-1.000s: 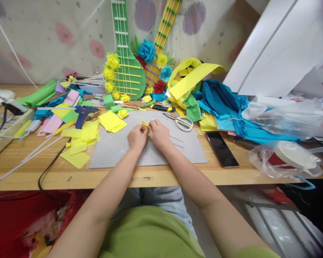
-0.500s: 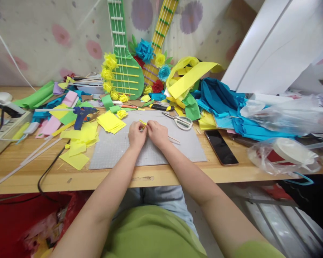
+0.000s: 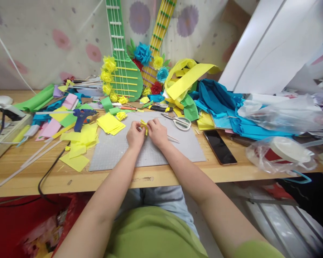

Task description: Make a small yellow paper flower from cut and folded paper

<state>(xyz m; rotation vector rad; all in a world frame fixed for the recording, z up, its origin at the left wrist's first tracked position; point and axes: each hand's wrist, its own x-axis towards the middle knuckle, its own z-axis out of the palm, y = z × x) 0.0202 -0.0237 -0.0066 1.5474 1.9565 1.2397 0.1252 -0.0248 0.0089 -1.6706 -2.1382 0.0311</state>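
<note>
Over the grey cutting mat [image 3: 115, 154], my left hand [image 3: 135, 134] and my right hand [image 3: 157, 132] meet, both with fingers closed on a small piece of yellow paper [image 3: 144, 124]. Its folded edges stick out between the fingertips; the rest is hidden. A thin stick [image 3: 173, 138] shows beside my right hand. White-handled scissors [image 3: 181, 123] lie to the right on the mat. Left of my hands are a stack of yellow paper squares [image 3: 110, 123] and a small yellow paper flower [image 3: 121, 115].
A blue glue gun [image 3: 82, 118] rests on paper scraps at left, its black cable [image 3: 47, 177] crossing the table edge. A phone [image 3: 220, 147] and a bagged cup [image 3: 287, 152] lie right. Behind stand a green paper instrument [image 3: 128, 77], a yellow one [image 3: 161, 28] and crumpled blue paper [image 3: 220, 96].
More of the yellow paper shows between my fingertips, and its shape has turned slightly. Both hands stay together over the mat. The whole view has shifted a little.
</note>
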